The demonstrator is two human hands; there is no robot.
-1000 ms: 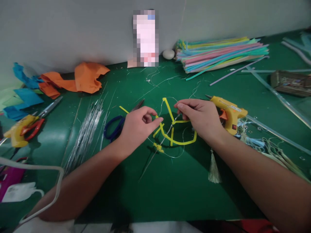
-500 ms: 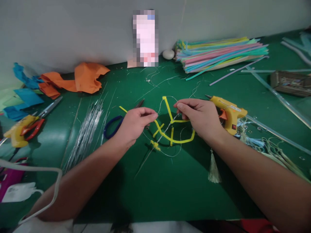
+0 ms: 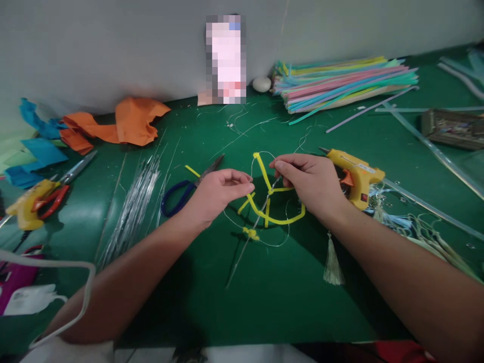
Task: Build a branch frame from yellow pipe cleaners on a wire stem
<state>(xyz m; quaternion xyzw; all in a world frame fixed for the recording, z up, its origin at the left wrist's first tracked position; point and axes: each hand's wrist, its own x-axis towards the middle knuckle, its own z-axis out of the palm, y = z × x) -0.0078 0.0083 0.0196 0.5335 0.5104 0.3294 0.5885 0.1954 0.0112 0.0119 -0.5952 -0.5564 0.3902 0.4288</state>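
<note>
Between my hands hangs a yellow frame (image 3: 278, 222) of bent strips, apparently pipe cleaner, with thin wire loops and a straight wire stem running through it. My left hand (image 3: 227, 191) pinches its left side, thumb and fingertips together at the upper end of the curved strip. Over on the right, my right hand (image 3: 312, 179) pinches the upper wire with thumb and forefinger. A small yellow cluster (image 3: 251, 233) sits lower on the stem. Behind my left hand lie blue-handled scissors (image 3: 177, 199), partly covered. Short yellow pieces (image 3: 267, 214) lie below the frame.
Left are a bundle of silver wires (image 3: 136, 206), red-handled scissors (image 3: 56, 201) and orange paper (image 3: 136, 121). On the right are a yellow glue gun (image 3: 355, 176), a tassel (image 3: 333, 262) and a wooden box (image 3: 451, 130). Coloured pipe cleaners (image 3: 348, 88) are piled at the back.
My left hand has shifted slightly right, uncovering more of the blue-handled scissors. The stem's lower end and the yellow cluster have swung right. My right hand stays almost in place.
</note>
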